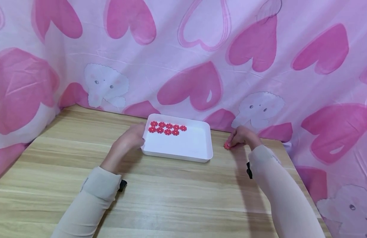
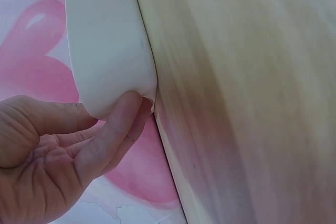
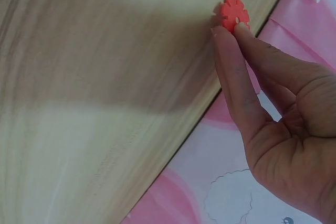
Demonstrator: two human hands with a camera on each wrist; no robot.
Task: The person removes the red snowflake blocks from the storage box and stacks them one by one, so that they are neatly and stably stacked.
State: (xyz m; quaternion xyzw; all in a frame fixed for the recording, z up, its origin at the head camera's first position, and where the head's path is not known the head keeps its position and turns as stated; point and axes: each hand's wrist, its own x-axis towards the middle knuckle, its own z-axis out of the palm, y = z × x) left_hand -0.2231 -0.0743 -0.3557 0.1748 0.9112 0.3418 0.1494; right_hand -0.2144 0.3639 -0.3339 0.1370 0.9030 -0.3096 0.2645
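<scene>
Red disc (image 3: 234, 11) partly covered by right hand (image 3: 291, 142), left sleeve (image 1: 88, 203) cropped below

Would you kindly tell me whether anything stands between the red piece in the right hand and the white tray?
Nothing visible does: only tabletop lies between the red piece and the white tray.

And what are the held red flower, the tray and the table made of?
The red flower looks like plastic, fairly matte: one even colour, crisp notches. The tray is probably smooth plastic too: thin walls, rounded corners. The table seems wood or wood print, softly shiny over streaky grain.
</scene>
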